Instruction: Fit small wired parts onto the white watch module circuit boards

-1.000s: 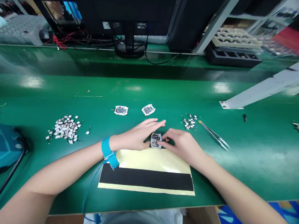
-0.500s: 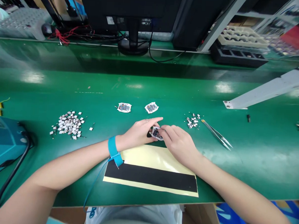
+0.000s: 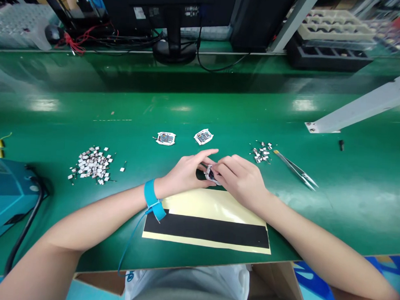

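- Green bench mat [image 3: 88, 118] — glossy, runs the full width; monitor stand [image 3: 174, 51] and cables at the far edge.
- Yellow sheet with a black strip [image 3: 206, 219] lies flat at the near edge, just below both hands.
- Left hand [image 3: 182, 173], blue wrist strap [image 3: 151, 197] on the wrist, fingers curled onto a small circuit module [image 3: 211, 173] from the left.
- Right hand [image 3: 241, 178] pinches the same module from the right — both grips closed on it, held just above the mat beyond the sheet's far edge.
- Pile of small metal pieces [image 3: 91, 165] well to the left; smaller scatter [image 3: 262, 152] near the right hand.
- Tweezers [image 3: 296, 170] lie beside that scatter.
- Two more modules [image 3: 166, 138] [image 3: 203, 136] rest beyond the hands.
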### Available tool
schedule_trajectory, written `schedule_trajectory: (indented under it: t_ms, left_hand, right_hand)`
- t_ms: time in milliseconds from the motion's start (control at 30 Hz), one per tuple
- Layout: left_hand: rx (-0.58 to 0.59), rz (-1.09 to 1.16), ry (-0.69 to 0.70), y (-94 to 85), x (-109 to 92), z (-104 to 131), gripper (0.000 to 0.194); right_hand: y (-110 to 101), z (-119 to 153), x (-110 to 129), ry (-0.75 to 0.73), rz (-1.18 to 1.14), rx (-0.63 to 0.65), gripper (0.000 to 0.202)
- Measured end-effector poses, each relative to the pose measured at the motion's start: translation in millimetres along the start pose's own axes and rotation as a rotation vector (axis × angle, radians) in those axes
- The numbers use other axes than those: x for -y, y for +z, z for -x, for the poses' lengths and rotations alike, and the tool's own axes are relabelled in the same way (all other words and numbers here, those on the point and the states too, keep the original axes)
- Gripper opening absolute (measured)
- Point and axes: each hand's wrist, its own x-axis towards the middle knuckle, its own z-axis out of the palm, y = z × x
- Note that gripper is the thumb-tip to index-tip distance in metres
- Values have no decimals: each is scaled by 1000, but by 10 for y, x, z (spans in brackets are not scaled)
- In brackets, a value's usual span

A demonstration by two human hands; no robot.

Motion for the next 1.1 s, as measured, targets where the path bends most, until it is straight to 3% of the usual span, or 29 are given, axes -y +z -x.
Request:
schedule_trajectory:
  t_ms: [200, 367, 467, 800, 1100]
  left_hand:
    - [-61, -47, 5, 33, -6, 15, 63]
    - [-167, -233, 52, 66, -4, 49, 58]
    - [-212, -299, 77, 70, -9, 63, 55]
    - [-258, -36, 20, 73, 7, 63, 54]
    - [-274, 107, -42, 86, 42, 44, 38]
  right_hand:
    - [2, 10, -5, 116, -176, -40, 20]
    - [-26, 22, 30, 71, -151, -85, 26]
    - [-6, 10, 33, 131, -259, -100, 24]
    - [85, -75, 17, 392, -723, -183, 4]
    - [150, -79, 0, 462, -818, -201, 4]
